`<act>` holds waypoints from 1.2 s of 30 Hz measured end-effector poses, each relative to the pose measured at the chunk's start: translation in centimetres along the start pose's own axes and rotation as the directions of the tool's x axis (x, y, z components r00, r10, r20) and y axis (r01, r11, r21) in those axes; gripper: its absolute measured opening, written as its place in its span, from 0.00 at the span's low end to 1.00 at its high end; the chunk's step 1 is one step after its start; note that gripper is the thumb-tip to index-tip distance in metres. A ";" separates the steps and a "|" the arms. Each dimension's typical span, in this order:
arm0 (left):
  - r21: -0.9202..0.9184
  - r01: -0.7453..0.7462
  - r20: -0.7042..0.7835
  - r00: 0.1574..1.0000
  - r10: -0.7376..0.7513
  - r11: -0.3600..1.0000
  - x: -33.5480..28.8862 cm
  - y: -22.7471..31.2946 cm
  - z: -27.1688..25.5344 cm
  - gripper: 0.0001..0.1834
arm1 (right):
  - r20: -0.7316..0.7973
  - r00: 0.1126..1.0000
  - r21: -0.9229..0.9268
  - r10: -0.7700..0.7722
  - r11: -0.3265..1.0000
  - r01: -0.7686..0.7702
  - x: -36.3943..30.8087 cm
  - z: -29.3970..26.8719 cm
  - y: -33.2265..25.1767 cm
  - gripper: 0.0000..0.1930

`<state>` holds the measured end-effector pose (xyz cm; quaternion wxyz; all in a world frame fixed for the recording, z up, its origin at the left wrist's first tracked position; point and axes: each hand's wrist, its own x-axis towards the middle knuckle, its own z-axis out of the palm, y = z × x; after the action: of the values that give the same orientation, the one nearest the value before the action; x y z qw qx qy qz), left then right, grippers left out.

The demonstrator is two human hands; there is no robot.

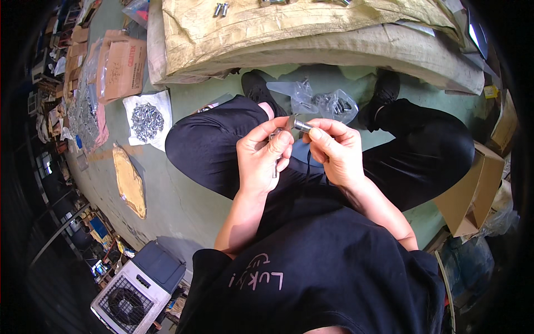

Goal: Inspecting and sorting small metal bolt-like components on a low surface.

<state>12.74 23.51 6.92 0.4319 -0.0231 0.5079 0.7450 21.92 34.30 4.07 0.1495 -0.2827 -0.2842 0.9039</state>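
Observation:
Both hands are raised over my lap, close together. A silver metal bolt (301, 124) with a wide round head spans the gap between them. My right hand (340, 153) pinches its shank between thumb and fingers. On the other side, my left hand (263, 161) has its fingertips at the bolt's head. More metal fasteners, which look like bolts (275, 168), are tucked in the left fingers, partly hidden. On the floor between my feet lies a clear plastic bag (335, 106) with metal parts inside.
A cloth-covered low platform (311, 42) stands ahead, with a few bolts (221, 9) on top. Left are a white sheet heaped with small metal parts (147, 121), a cardboard box (121, 65) and a flattened brown piece (129, 181). A fan unit (130, 298) sits lower left; an open carton (470, 192) right.

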 end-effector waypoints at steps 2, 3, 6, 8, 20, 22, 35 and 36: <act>0.081 -0.045 -0.033 0.998 0.048 0.996 0.0 0.3 0.4 0.16 | 0.018 0.999 -0.063 -0.043 0.997 0.044 0.0 -0.1 0.0 0.09; 0.082 -0.045 -0.032 0.998 0.048 0.996 0.0 0.4 0.5 0.16 | 0.018 0.999 -0.062 -0.044 0.997 0.045 -0.1 0.0 0.0 0.09; 0.167 -0.103 -0.004 0.994 0.106 0.980 0.0 0.5 0.5 0.16 | 0.033 0.993 -0.180 -0.109 0.977 0.113 -0.3 0.1 -0.2 0.09; 0.198 -0.127 0.010 0.992 0.127 0.972 -0.2 0.5 0.4 0.16 | 0.048 0.984 -0.240 -0.173 0.954 0.180 -0.4 0.4 -0.5 0.09; 0.124 -0.087 0.026 0.996 0.085 0.988 -0.3 0.7 0.4 0.16 | 0.144 0.928 -0.424 -0.344 0.826 0.372 -0.4 0.5 -1.2 0.10; 0.107 -0.078 0.039 0.996 0.074 0.991 -0.2 0.6 0.3 0.16 | 0.163 0.915 -0.449 -0.368 0.798 0.401 -0.4 0.7 -1.4 0.10; -0.095 0.032 0.141 0.990 -0.018 0.995 0.0 0.5 -0.3 0.18 | 0.070 0.962 -0.265 -0.263 0.925 0.272 -0.8 1.1 -0.8 0.09; -0.095 0.031 0.140 0.990 -0.017 0.995 0.0 0.5 -0.3 0.18 | 0.071 0.963 -0.265 -0.262 0.925 0.271 -0.8 1.1 -0.8 0.09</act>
<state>12.30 23.22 7.17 0.4735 0.0018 0.4394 0.7634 22.03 34.15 5.64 0.2257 -0.2438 -0.4439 0.8322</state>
